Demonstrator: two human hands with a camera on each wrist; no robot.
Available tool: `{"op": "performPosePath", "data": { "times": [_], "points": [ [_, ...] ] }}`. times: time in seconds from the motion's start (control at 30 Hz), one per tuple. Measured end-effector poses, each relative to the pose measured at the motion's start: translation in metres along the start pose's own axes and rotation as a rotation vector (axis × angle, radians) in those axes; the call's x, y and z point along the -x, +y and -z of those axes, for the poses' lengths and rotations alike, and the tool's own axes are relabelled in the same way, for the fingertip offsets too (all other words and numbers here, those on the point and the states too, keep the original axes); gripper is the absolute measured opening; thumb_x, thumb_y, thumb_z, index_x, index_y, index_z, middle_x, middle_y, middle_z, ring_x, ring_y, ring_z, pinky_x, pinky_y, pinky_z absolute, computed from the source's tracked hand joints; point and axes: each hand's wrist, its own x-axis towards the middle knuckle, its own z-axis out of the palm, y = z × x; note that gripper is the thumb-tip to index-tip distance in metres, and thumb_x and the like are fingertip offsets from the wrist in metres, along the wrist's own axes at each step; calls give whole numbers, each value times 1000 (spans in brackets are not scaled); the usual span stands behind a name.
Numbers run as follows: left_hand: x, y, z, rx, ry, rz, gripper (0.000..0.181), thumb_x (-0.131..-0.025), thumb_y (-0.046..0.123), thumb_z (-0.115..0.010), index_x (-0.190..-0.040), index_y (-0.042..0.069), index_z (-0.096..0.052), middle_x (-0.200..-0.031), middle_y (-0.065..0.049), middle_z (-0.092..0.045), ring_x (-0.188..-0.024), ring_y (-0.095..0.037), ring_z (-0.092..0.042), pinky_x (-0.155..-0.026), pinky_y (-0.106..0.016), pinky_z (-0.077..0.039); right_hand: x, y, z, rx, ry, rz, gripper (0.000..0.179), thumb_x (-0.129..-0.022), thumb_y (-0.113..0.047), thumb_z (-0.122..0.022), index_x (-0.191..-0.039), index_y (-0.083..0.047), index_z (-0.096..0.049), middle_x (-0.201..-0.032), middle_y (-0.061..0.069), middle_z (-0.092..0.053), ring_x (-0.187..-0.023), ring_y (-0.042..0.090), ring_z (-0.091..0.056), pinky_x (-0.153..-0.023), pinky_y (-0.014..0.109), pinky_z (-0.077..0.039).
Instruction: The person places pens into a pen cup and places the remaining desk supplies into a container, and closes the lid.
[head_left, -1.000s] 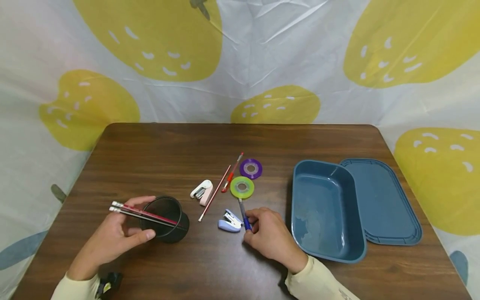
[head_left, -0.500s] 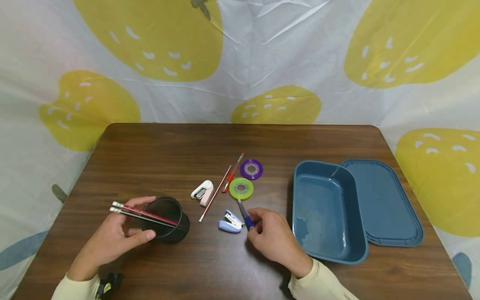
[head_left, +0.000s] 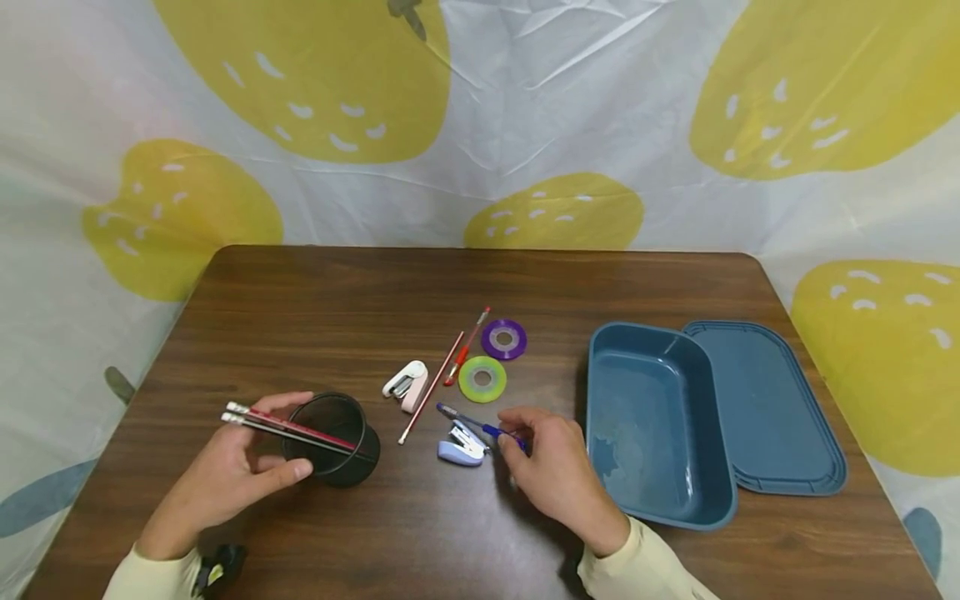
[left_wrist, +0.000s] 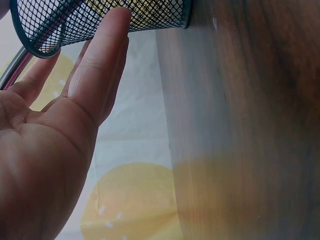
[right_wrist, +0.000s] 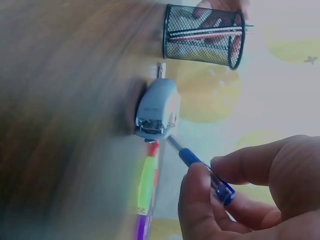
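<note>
My left hand (head_left: 213,483) holds a black mesh pen cup (head_left: 351,473), thumb on the near side and fingers on the far side. Two pencils (head_left: 300,430) lean out of the cup over that hand. Between thumb and fingertips, my right hand (head_left: 558,467) pinches a blue pen (right_wrist: 189,157) near its blue end. The pen's other end points left, over or just past the pale blue stapler (head_left: 461,451). In the right wrist view that stapler (right_wrist: 159,106) stands between the pen and the cup. Part of the pen is hidden by my fingers.
A white stapler (head_left: 405,382), a red-and-white pencil (head_left: 431,388), a red pen (head_left: 461,357), a green tape roll (head_left: 498,380) and a purple tape roll (head_left: 491,342) lie mid-table. On the right stands a blue bin (head_left: 637,400), its lid (head_left: 780,408) behind it to the right.
The blue pen has swung from pointing away, at the green tape roll, to pointing left by the pale blue stapler. My right hand shifted slightly right; the left hand and cup stayed put.
</note>
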Motion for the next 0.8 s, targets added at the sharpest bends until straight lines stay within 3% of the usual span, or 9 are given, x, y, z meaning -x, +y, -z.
{"op": "performPosePath", "data": {
  "times": [0.2, 0.37, 0.57, 0.8],
  "points": [
    [0, 0, -1, -2, -4, 2, 75, -89, -9, -78, -155, 8, -46, -139, -13, -62, -113, -5, -70, -74, -35, -68, -2, 1, 8, -103, 45, 34, 19, -86, 0, -82, -104, -5, -80, -90, 2, -80, -75, 10, -70, -66, 25, -59],
    [0, 1, -1, -13, 2, -4, 75, -89, -9, -78, -155, 8, -47, -141, -8, -62, -112, -4, -70, -72, -34, -67, -4, -2, 17, -183, 72, 41, 20, -85, 0, -85, -104, -4, -79, -94, 5, -81, -85, 16, -75, -72, 27, -64],
    [0, 2, 0, -27, 11, -10, 76, -88, -8, -79, -155, 9, -47, -141, -2, -62, -111, -3, -70, -71, -34, -67, -6, -9, 25, -282, 93, 36, 22, -84, 3, -86, -104, -1, -79, -97, 8, -81, -84, 18, -76, -74, 22, -65],
    [-1, 1, 0, -19, 8, -19, 76, -88, -9, -79, -155, 8, -47, -142, 0, -61, -111, -3, -70, -72, -34, -67, -13, -22, 30, -314, 124, 69, 20, -85, 0, -86, -103, -6, -79, -96, 4, -80, -83, 15, -73, -77, 21, -64]
  ]
}}
